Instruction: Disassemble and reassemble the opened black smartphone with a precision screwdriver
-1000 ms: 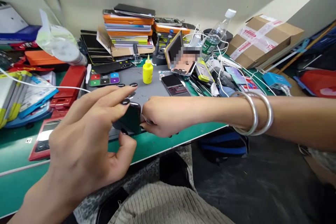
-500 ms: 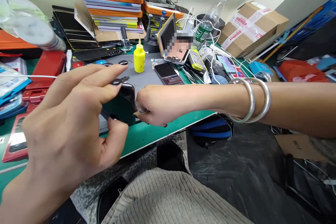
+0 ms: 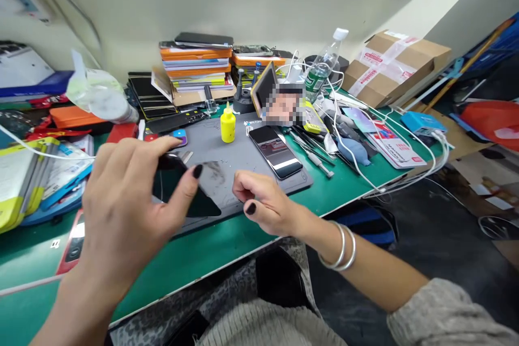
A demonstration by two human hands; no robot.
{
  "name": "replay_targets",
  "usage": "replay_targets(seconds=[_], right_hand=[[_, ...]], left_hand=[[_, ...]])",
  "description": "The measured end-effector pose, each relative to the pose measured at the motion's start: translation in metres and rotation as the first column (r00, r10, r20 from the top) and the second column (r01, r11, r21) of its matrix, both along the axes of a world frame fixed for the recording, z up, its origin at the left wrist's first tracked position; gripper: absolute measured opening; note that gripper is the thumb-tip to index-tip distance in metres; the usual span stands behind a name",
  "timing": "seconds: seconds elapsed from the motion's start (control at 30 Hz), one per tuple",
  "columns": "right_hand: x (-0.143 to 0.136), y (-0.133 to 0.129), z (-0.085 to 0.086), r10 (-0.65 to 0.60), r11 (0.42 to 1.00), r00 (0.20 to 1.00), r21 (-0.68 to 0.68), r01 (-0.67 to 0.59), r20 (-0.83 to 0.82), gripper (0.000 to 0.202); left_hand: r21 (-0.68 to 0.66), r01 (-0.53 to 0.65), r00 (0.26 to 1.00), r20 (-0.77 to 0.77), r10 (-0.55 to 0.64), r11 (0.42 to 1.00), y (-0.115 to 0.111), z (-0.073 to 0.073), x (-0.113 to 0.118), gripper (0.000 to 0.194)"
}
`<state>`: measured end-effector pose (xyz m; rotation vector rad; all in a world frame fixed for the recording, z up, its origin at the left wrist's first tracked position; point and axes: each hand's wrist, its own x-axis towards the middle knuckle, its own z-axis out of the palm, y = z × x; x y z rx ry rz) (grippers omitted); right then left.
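Note:
A dark, glossy phone (image 3: 203,201) is held up at a tilt over the grey mat (image 3: 239,165), gripped along its edges by the thumb and fingers of my left hand (image 3: 125,211). Part of the phone is hidden behind that hand. To its right, apart from the phone, is my right hand (image 3: 270,203), fingers curled in and thumb bent against them. Whatever they may hold is hidden. Farther back on the mat stands a yellow dropper bottle (image 3: 227,125). Another phone (image 3: 275,152) lies face up beyond my right hand.
Behind the mat are stacked boxes (image 3: 198,67) and a mirror-like stand (image 3: 265,89). Tweezers and tools (image 3: 312,151), a blue air blower (image 3: 352,151), white cables and a plastic bottle (image 3: 322,73) crowd the right. Packets (image 3: 24,178) lie left; a carton (image 3: 395,67) stands back right.
My right hand has come away from the phone, moving right, and its wrist has turned so the thumb shows. My left hand still grips the phone. The view has shifted up.

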<state>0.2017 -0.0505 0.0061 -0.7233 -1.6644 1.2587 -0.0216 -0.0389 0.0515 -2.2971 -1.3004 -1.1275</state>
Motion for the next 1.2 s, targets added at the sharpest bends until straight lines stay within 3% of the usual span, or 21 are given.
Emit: replay_targets(seconds=[0.13,0.27,0.57,0.8,0.97,1.2], right_hand=[[-0.022,-0.012,-0.002,0.050,0.985,0.975,-0.148,-0.083,-0.215,0.053],[-0.029,-0.022,0.004,0.099,0.880,0.825,-0.338,-0.334,-0.557,0.050],[-0.029,-0.027,0.004,0.122,0.822,0.724,-0.340,-0.457,-0.679,0.045],[-0.031,-0.038,0.015,0.121,0.696,0.568,-0.339,-0.633,-0.814,0.043],[-0.029,-0.041,0.014,0.115,0.620,0.491,-0.324,-0.714,-0.863,0.044],[-0.027,-0.043,0.012,0.054,0.583,0.463,-0.349,-0.734,-0.885,0.044]], left_hand=[[-0.097,-0.155,0.979,0.116,0.166,0.983,0.011,-0.003,-0.011,0.038],[-0.137,-0.241,0.952,0.159,0.261,0.961,0.015,-0.009,-0.010,0.041],[-0.088,-0.196,0.950,0.229,0.211,0.977,0.015,-0.014,-0.008,0.033],[-0.074,-0.191,0.956,0.212,0.202,0.979,0.017,-0.017,-0.008,0.037],[-0.055,-0.182,0.962,0.196,0.190,0.982,0.019,-0.018,-0.007,0.039],[-0.081,-0.190,0.958,0.201,0.202,0.979,0.019,-0.015,-0.003,0.040]])
